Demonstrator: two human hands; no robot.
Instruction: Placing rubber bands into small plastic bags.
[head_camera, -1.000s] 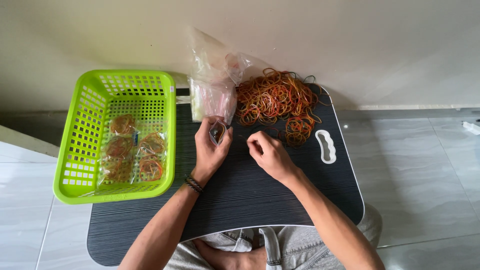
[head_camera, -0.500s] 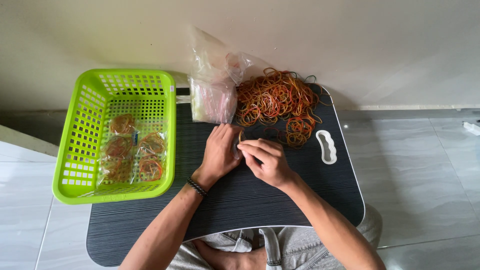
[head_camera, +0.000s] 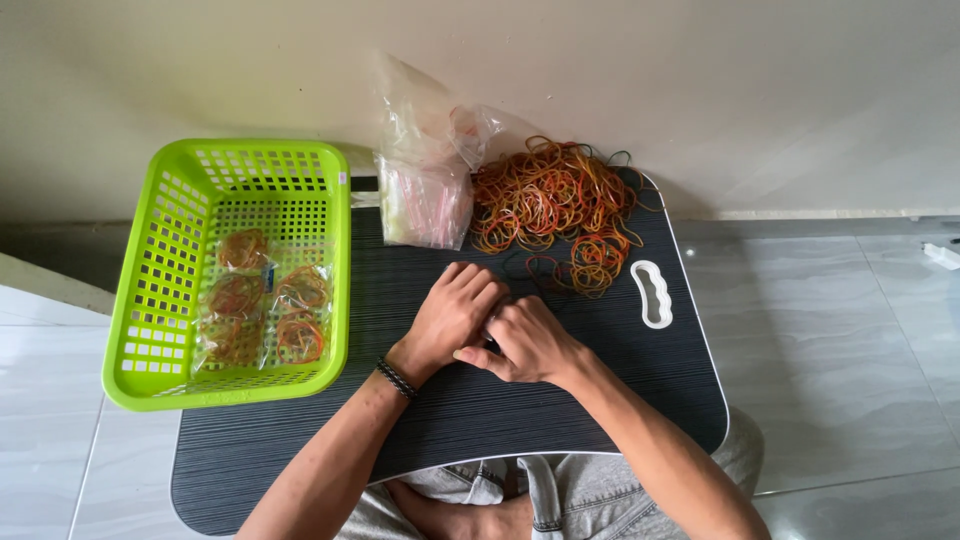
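Two hands meet at the middle of the dark striped desk (head_camera: 300, 450), the left hand (head_camera: 452, 318) lying palm-down with its fingers pointing up toward the wall and the right hand (head_camera: 525, 343) curled against it, knuckles up. Whatever they press between them is almost wholly hidden: only a small dark sliver shows at the seam where the right thumb meets the left fingers, too little to name, so I cannot tell which way it points, where its long axis runs, or whether either grip is closed on it. A braided bracelet (head_camera: 398, 379) circles the left wrist. Just beyond the fingertips lies a loose heap of orange and yellow rubber bands (head_camera: 555, 205), its far edge touching the wall, and beside it to the left a crumpled clear plastic bag (head_camera: 425, 170) stands on the desk. A white handle cutout (head_camera: 653, 293) sits near the desk's right edge. The green plastic basket (head_camera: 160, 290) overlaps the desk's left side and holds several small clear packets of rubber bands (head_camera: 262, 310). A second ago the left hand was raised, holding a small clear packet up near the bag, and the right hand was apart from it; now both are down and touching.
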